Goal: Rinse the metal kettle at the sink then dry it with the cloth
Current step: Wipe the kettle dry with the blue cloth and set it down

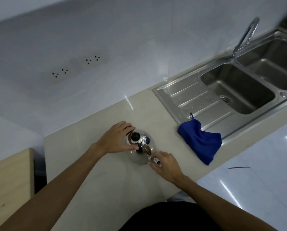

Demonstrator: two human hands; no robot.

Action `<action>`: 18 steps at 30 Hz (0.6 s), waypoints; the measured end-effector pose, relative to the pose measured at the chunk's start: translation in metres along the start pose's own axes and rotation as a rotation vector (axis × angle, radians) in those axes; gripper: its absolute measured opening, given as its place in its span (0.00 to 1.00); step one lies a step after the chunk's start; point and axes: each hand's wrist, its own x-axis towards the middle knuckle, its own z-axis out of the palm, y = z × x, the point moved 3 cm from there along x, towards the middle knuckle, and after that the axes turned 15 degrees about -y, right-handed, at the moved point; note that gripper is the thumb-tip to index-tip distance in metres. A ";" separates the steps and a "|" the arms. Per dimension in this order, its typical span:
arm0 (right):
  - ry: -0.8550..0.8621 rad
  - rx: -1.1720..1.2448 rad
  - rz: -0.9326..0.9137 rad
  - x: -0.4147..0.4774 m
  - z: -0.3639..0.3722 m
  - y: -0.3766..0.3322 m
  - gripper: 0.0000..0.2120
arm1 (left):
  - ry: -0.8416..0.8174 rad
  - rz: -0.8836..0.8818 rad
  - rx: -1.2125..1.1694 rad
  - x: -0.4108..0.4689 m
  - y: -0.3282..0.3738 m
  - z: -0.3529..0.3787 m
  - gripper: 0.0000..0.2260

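A shiny metal kettle (140,156) with a black knob on its lid stands on the beige counter (96,130). My left hand (117,139) cups its top and far side, fingers around the lid. My right hand (164,164) pinches the near end of the kettle's handle. A blue cloth (201,140) lies crumpled to the right, half on the counter and half on the drainboard. The steel sink (239,90) with a curved tap (246,35) lies further right; no water is running.
A second basin (272,59) sits beyond the first. Wall sockets (76,65) are on the tiled wall behind. A wooden surface (9,175) stands at the lower left, with a dark gap between it and the counter. A white glossy surface (264,172) is at the lower right.
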 end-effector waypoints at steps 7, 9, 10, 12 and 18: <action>0.002 0.257 0.167 0.013 -0.038 0.037 0.10 | 0.087 -0.065 -0.108 -0.012 0.002 0.018 0.33; 0.009 0.340 0.201 0.025 -0.048 0.043 0.09 | 0.112 -0.090 -0.267 -0.017 0.004 0.027 0.27; 0.004 0.368 0.213 0.030 -0.051 0.045 0.08 | 0.138 -0.103 -0.362 -0.018 0.004 0.031 0.24; -0.014 0.408 0.250 0.038 -0.055 0.047 0.07 | 0.239 -0.137 -0.553 -0.018 0.004 0.037 0.19; -0.023 0.486 0.360 0.048 -0.048 0.048 0.03 | 0.330 -0.376 -0.948 -0.009 0.005 0.053 0.17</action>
